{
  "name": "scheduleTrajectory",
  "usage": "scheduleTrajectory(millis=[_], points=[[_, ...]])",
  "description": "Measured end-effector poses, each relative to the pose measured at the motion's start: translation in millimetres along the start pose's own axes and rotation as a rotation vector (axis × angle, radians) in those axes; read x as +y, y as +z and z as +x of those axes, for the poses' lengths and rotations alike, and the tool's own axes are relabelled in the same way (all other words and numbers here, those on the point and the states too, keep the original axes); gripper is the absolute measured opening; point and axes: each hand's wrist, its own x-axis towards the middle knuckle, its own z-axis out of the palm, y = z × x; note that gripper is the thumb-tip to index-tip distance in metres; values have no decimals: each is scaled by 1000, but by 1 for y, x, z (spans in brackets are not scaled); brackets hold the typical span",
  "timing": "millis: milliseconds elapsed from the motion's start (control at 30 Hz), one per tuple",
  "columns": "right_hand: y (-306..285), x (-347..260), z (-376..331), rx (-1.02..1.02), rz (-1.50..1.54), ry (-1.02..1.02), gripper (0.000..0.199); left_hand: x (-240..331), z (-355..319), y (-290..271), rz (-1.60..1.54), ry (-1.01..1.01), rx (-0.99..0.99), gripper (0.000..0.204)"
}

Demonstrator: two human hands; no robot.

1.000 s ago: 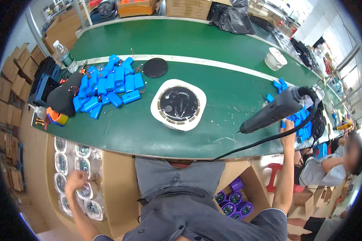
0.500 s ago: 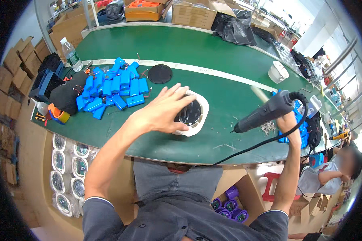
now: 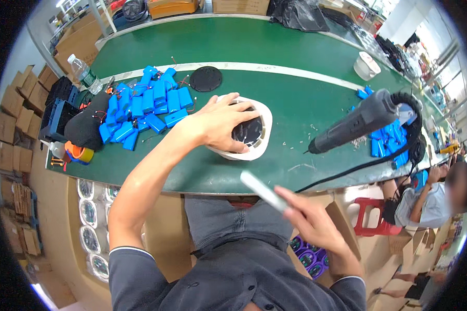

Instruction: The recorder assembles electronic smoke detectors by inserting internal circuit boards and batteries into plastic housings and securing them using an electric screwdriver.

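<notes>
A white rounded housing point(image 3: 265, 129) with a black round inside lies on the green bench before me. My left hand point(image 3: 220, 124) spans it, fingers over the top and thumb at the near rim, gripping it. Below and right of it, at the bench's front edge, my right hand point(image 3: 311, 217) is closed round a pale flat stick point(image 3: 262, 191), smeared by motion and pointing up-left toward the housing. A dark electric screwdriver point(image 3: 353, 124) hangs tip-down to the right, touched by neither hand. Behind the housing lies a black round disc point(image 3: 206, 79).
Blue battery packs point(image 3: 148, 101) with wires are heaped left, and more blue packs point(image 3: 392, 137) lie right. A water bottle point(image 3: 85, 75), orange tape roll point(image 3: 79, 153) and white tub point(image 3: 367, 66) stand around. The screwdriver's black cable point(image 3: 347, 171) crosses the front edge. A seated person point(image 3: 430, 202) is at right.
My right hand has swung down and left from beside the screwdriver, bringing the pale stick to the front edge. My left hand has settled further over the housing. The whole view has shifted slightly.
</notes>
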Motion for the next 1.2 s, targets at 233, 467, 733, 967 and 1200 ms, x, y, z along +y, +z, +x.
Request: scheduleTrajectory(millis=[233,467,733,967,1200], points=[[6,-6,23,119,-426,-3,42,40,-69,5,33,-195,45,86],[-4,-34,34,-2,-694,-30,39,35,-87,22,73,-169,194,87],[18,-6,33,67,-597,-38,48,30,-91,33,0,-171,272,83],[14,4,33,77,-525,-88,52,30,-88,32,-19,-151,275,82],[24,32,33,152,-416,-175,57,32,-86,30,-13,-142,259,83]])
